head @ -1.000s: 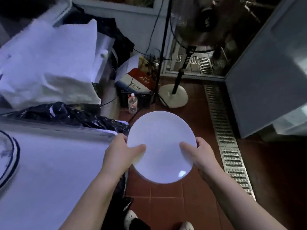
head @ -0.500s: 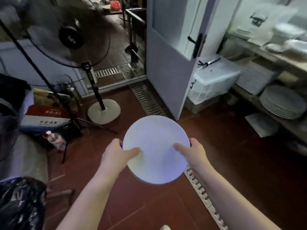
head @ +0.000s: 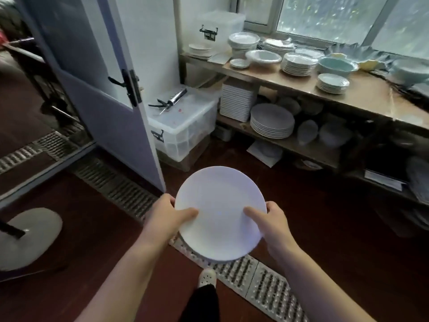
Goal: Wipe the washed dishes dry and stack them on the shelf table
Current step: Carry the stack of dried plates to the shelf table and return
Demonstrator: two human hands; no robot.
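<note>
I see the left hand and right hand gripping opposite rims of a smooth, round white plate, thumbs on top; the wooden shelf table stands ahead.

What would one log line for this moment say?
step: plate not yet shelved | left hand: grips white plate rim | right hand: grips opposite rim | shelf table: ahead, holds stacked dishes

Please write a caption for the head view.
Left hand and right hand hold a white plate before the dish-laden shelf table.
</note>
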